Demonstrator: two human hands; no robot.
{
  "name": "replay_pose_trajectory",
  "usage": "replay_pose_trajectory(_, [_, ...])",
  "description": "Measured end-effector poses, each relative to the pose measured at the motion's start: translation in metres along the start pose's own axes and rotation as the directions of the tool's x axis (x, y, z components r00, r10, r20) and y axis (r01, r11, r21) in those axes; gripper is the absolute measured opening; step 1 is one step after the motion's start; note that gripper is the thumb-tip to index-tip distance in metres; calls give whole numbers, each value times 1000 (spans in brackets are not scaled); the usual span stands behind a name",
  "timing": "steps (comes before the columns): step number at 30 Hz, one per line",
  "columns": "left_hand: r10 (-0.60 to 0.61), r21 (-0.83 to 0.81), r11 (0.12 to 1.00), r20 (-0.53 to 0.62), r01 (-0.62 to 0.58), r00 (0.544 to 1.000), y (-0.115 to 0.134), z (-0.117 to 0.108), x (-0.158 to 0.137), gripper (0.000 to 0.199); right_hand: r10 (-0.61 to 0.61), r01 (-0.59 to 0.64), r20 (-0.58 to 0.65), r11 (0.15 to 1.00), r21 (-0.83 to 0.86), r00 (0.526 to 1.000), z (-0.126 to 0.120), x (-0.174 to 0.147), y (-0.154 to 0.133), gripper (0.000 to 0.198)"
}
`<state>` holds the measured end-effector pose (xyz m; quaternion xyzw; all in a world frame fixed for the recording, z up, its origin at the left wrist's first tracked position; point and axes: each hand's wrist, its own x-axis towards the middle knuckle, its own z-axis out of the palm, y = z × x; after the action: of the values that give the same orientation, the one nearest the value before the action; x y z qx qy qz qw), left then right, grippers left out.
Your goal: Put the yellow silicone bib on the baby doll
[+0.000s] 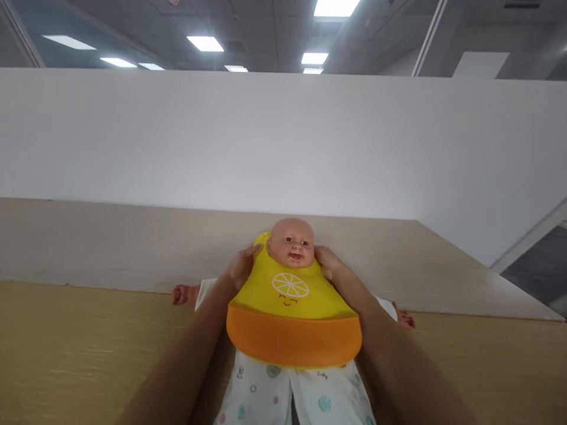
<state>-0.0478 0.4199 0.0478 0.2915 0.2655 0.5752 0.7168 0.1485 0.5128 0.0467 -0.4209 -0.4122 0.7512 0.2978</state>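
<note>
A baby doll (291, 233) lies on its back with both arms stretched out to the sides, dressed in white printed clothes (257, 386). Over its chest is a yellow bib (261, 283) with a white citrus slice, a smiling face and an orange catch pocket (295, 342). My left hand (241, 267) is closed on the bib's upper edge, where a yellow neck strap stands up beside the doll's head. On the other side, my right hand (328, 262) grips the bib close to the doll's cheek, its fingertips partly hidden. The strap behind the neck is out of sight.
The doll rests on a wood-coloured table (88, 348) with a paler strip (110, 242) along the back. A white partition (212, 141) rises behind it, with glass above. At the right, the partition's edge angles toward a dark floor area.
</note>
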Motion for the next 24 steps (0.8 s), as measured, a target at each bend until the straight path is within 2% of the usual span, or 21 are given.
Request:
replay_pose_trajectory(2, [-9, -14, 1000, 12, 9, 1000, 0, 0, 0, 47, 79, -78, 52, 997, -24, 995, 3, 0, -7, 19])
replay_pose_trajectory(4, [-14, -35, 999, 40, 16, 999, 1, -1, 0, 47, 95, -90, 95, 995, -50, 991, 7, 0, -14, 19])
replay_pose_trajectory(7, [-25, -60, 998, 82, 30, 996, 0, -3, 0, 47, 11, -1, 123, 997, -75, 992, 10, 2, -17, 20])
replay_pose_trajectory(9, [-32, -65, 997, 88, 38, 996, -1, -5, 1, 47, -100, 110, 115, 990, -85, 988, 8, 4, -14, 20])
replay_pose_trajectory(11, [-48, -63, 997, 75, 53, 996, -1, -7, 2, 47, -221, 232, 101, 967, -110, 970, 4, 4, -9, 21])
replay_pose_trajectory(14, [-63, -61, 996, 47, 65, 997, -2, -9, 2, 44, -321, 330, 85, 932, -148, 943, -5, -2, -1, 21])
replay_pose_trajectory(19, [-44, -58, 997, -5, 43, 999, -1, -2, -2, 39, -384, 388, 60, 904, -180, 921, -6, -10, 1, 23])
replay_pose_trajectory(24, [-31, -6, 1000, -83, 31, 996, -1, 5, -2, 31, -324, 349, 134, 901, -259, 936, 6, -9, -5, 25])
